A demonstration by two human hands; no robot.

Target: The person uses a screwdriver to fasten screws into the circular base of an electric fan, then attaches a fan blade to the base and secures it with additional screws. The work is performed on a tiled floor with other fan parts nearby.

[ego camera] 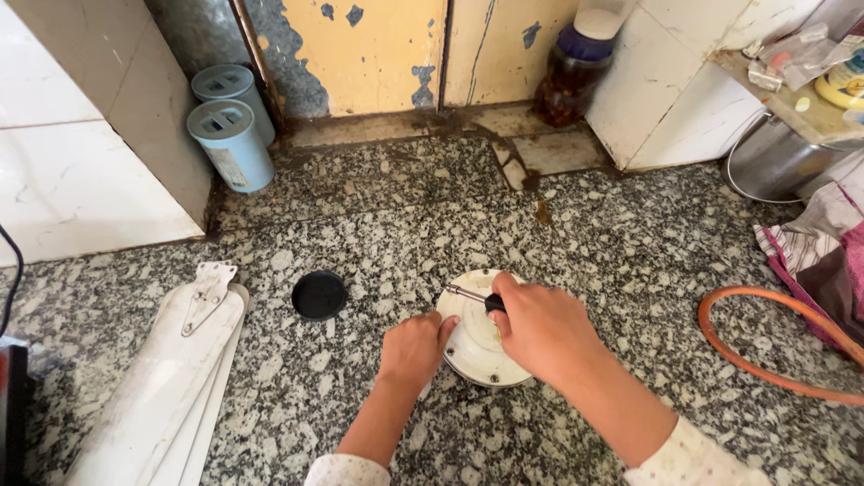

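Observation:
A round white motor housing [468,346] lies on the speckled granite floor [405,234]. My left hand [412,349] rests against its left rim and steadies it. My right hand [540,328] is closed around the dark handle of a screwdriver [472,296]; the metal shaft points left across the top of the housing. Most of the housing's right side is hidden under my right hand.
A black round cap [319,294] lies left of the housing. White fan blades [171,378] lie stacked at lower left. Two pale blue canisters [229,130] stand by the wall. An orange hose [765,346], cloths [823,252], a steel pot [774,162] and a jar [571,72] sit at right.

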